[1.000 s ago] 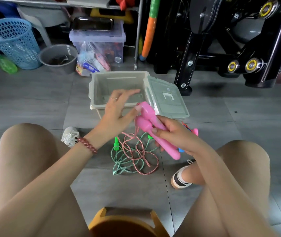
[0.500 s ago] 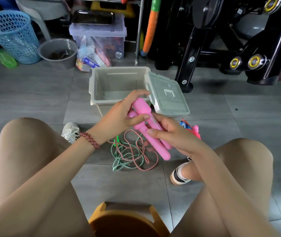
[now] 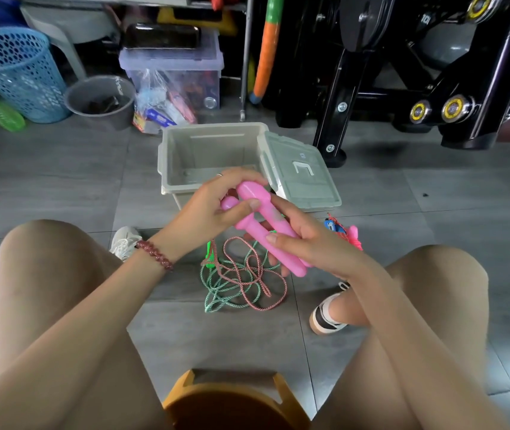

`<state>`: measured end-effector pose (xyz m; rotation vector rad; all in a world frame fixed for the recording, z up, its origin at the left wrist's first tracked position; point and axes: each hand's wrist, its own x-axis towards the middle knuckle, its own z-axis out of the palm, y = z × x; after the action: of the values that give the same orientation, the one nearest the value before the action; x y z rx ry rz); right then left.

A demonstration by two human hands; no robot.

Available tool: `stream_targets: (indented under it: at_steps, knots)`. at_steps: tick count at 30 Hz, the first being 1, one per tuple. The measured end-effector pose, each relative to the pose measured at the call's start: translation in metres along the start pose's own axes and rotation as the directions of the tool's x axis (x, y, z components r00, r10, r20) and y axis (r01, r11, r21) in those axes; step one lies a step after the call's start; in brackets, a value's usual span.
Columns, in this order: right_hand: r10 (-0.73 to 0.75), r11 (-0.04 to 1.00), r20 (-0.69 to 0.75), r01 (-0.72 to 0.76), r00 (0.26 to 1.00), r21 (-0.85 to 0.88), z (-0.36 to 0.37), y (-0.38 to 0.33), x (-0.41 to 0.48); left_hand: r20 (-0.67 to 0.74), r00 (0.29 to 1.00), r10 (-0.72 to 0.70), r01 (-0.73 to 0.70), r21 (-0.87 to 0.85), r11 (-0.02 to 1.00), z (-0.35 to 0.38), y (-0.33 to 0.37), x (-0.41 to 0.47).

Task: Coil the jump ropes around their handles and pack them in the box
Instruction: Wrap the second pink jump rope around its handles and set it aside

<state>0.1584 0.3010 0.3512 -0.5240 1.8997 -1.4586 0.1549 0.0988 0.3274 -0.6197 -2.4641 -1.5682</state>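
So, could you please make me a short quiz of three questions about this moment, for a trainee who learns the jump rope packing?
1. True or false: the lid is closed on the grey box.
2. What do the left hand and the right hand grip together? A) a towel B) the pink handles C) a ball
3. Where does the pink-and-white rope lie, and is it coiled?
Key: 1. False: the box stands open, with the lid resting at its right side. 2. B. 3. On the floor, loose and tangled with the green rope; not coiled.
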Motion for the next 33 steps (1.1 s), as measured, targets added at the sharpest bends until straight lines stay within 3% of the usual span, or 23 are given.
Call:
stream_targets:
  at_steps: [4,13,19,26,31,33]
  knots:
    - [-0.015,0.995,0.009,0.014,1.0,0.101,0.004,-0.001,0.0,-0.07,0.998,-0.009,0.004,-0.068,0.998,-0.001,0.001,0.001]
    - [0.004,0.928,0.117,-0.047,0.993,0.369,0.001,0.0,-0.005,-0.088,0.996,-0.012,0.0,-0.132,0.991,-0.004,0.007,0.0]
    - [0.01,0.983,0.071,-0.023,0.997,0.18,0.0,-0.003,-0.005,-0.083,0.996,-0.028,0.019,-0.108,0.994,-0.004,0.007,-0.001]
    - [0.022,0.942,0.18,-0.081,0.983,0.326,-0.006,0.0,-0.006,-0.095,0.995,-0.006,-0.002,-0.084,0.996,-0.004,0.008,-0.002]
    - [-0.033,0.999,0.03,0.034,0.999,-0.026,0.0,0.001,-0.002,-0.082,0.997,-0.006,0.0,-0.074,0.997,-0.005,0.01,-0.002]
    - [-0.075,0.996,0.017,0.076,0.997,-0.054,0.0,0.001,-0.002,-0.06,0.998,-0.012,0.008,-0.069,0.998,-0.006,0.008,-0.001]
